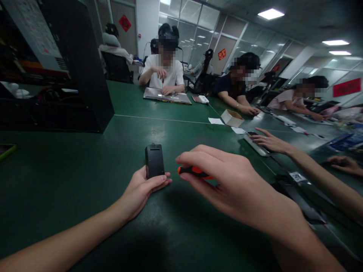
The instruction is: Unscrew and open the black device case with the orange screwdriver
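Observation:
My left hand is closed around the lower end of a small black rectangular case. The case stands tilted upright, with a narrow slot near its top and a small loop above. My right hand grips a screwdriver by its orange and black handle. Its thin shaft points left at the lower right side of the case, near my left fingertips. Whether the tip touches the case or sits in a screw, I cannot tell. My left fingers hide the bottom of the case.
A large black cabinet stands on the green table at left, beside a green-edged object. Ahead, a person works on a flat panel. A small box lies right of centre. A neighbour's hand rests over a device.

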Motion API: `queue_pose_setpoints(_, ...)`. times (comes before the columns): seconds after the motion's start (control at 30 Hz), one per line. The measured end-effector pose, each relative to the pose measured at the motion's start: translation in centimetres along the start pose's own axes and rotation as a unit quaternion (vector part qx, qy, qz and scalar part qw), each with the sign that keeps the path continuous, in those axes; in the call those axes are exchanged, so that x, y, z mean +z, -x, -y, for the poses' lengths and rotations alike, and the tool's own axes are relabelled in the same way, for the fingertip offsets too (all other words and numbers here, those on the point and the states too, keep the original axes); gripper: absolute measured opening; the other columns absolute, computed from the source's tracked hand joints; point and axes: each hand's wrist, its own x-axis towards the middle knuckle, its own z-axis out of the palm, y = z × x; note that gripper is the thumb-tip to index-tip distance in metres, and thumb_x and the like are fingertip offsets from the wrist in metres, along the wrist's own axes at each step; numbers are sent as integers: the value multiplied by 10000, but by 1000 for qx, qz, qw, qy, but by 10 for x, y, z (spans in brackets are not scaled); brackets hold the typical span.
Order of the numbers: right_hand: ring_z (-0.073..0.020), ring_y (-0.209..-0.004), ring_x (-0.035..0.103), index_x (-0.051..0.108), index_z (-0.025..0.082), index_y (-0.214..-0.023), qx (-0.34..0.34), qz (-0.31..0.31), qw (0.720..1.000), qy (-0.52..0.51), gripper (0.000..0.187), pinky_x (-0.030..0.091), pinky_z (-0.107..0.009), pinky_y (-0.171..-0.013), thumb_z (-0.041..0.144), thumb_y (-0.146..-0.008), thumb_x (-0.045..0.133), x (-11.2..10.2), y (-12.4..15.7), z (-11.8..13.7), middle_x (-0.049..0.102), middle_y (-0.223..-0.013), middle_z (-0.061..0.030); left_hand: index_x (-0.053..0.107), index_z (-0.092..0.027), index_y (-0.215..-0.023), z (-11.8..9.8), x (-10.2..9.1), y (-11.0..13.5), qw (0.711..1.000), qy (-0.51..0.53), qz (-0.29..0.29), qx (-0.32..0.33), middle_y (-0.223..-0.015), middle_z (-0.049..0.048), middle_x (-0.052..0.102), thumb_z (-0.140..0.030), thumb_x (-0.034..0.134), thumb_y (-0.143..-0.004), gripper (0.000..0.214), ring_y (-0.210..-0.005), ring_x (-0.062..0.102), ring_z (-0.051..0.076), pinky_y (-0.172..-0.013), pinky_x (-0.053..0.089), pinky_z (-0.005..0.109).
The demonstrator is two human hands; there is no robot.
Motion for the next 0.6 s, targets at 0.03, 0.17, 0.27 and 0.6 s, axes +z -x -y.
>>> queue_pose_setpoints(0.03, -160, -844, 660, 607, 189, -1118, -6, -10, 1000, -1, 152, 522, -262, -724, 155, -996, 522, 0, -1, -1, 690, -997, -60, 641, -130, -1068, 0, 0, 0, 1000, 0, 0, -1, -1014, 80, 748, -209, 889, -712, 441, -918, 730, 197, -904, 575, 318)
queue_pose_setpoints(0.17, -178, -919, 683, 599, 193, -1143, -18, -71, 997, -5, 199, 546, -279, -793, 131, -961, 548, 2, -3, -2, 700, -1053, -69, 663, -125, -1050, 3, -2, -1, 1000, -18, 5, 9, -1039, 93, 741, -225, 881, -729, 401, -943, 726, 217, -925, 559, 341)
queue_pose_setpoints(0.27, -172, -915, 680, 590, 181, -1162, -19, -87, 996, 11, 233, 545, -271, -787, 112, -940, 575, 3, -4, -2, 698, -1053, -65, 676, -128, -1050, 7, -6, -3, 999, -39, 18, 22, -1045, 102, 742, -244, 858, -766, 357, -962, 717, 231, -934, 547, 361)
queue_pose_setpoints(0.6, -140, -899, 645, 597, 152, -1137, -28, -69, 997, 22, 198, 512, -236, -769, 91, -949, 578, 8, -4, -4, 675, -1032, -55, 676, -149, -1068, 10, -11, -3, 992, -104, 38, 54, -1062, 100, 740, -281, 840, -792, 347, -1006, 693, 260, -927, 520, 373)
